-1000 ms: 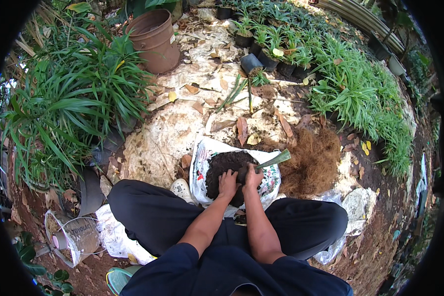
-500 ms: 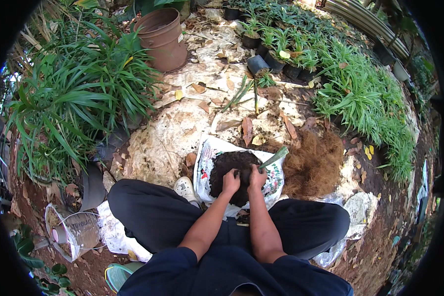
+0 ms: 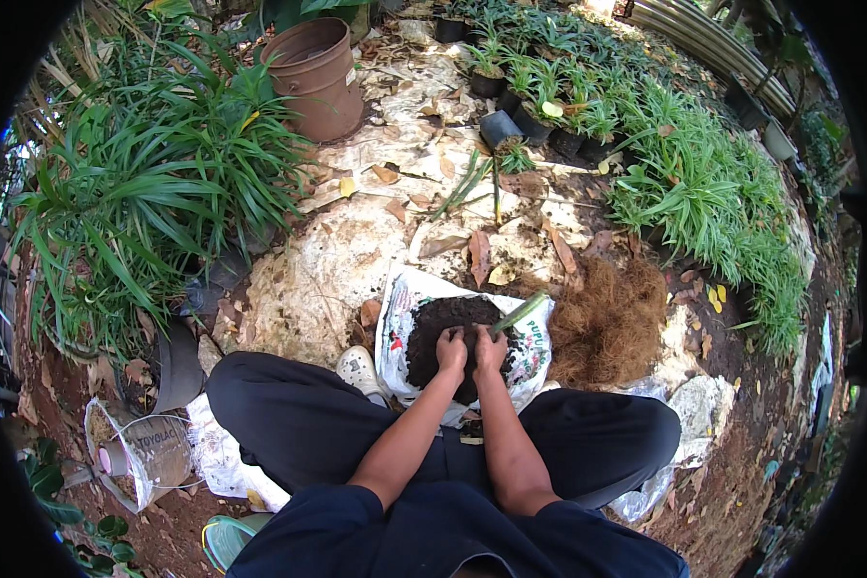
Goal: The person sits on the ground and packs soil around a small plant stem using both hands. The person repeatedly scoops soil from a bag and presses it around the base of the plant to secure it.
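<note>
Soil (image 3: pixel 440 323) under left hand (image 3: pixel 451 349) and right hand (image 3: pixel 489 349), pressed side by side.

both hands (image 3: pixel 470 349) are down in the dark soil (image 3: pixel 443 332) of the open white bag (image 3: pixel 400 299), close together, no gap between them. right of the hands the coir heap (image 3: pixel 607 323) blocks the way, and a green stalk (image 3: pixel 518 313) slants just past the right hand. ahead, pale ground (image 3: pixel 356 255) with dry leaves lies open up to the small black pots (image 3: pixel 501 125). left and ahead, bushy grass (image 3: pixel 154 193) and a brown pot (image 3: pixel 313 77) crowd in. the knees hem both sides near the body.
</note>
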A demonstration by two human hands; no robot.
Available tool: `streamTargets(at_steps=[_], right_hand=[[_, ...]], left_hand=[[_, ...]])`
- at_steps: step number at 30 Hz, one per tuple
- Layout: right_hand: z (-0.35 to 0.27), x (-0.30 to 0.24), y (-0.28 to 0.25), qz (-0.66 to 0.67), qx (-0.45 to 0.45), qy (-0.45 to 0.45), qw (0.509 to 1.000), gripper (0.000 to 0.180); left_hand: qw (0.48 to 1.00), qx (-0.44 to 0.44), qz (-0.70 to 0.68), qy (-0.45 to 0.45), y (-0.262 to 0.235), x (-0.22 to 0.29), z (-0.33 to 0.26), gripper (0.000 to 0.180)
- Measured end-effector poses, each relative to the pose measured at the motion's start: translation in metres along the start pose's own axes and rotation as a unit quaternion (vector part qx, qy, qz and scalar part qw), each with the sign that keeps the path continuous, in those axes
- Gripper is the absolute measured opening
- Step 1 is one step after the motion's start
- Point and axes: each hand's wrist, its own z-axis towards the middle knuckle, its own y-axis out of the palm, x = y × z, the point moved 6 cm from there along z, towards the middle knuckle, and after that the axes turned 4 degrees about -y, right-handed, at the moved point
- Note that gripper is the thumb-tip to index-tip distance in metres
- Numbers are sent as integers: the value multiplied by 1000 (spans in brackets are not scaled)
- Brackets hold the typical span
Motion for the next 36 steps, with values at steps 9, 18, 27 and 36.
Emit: streamTargets(at_steps=[9, 18, 27, 36], right_hand=[[1, -6, -1, -31, 0, -21, 999, 29], [14, 16, 5, 60, -36, 3, 998, 30], [12, 20, 7, 140, -70, 47, 986, 26], [6, 6, 9, 98, -54, 3, 994, 30]], left_hand=[[997, -22, 74, 31, 9, 4, -5, 28], [983, -25, 127, 126, 16, 32, -23, 25], [992, -60, 53, 93, 18, 32, -20, 25], [994, -67, 46, 74, 18, 34, -20, 26]])
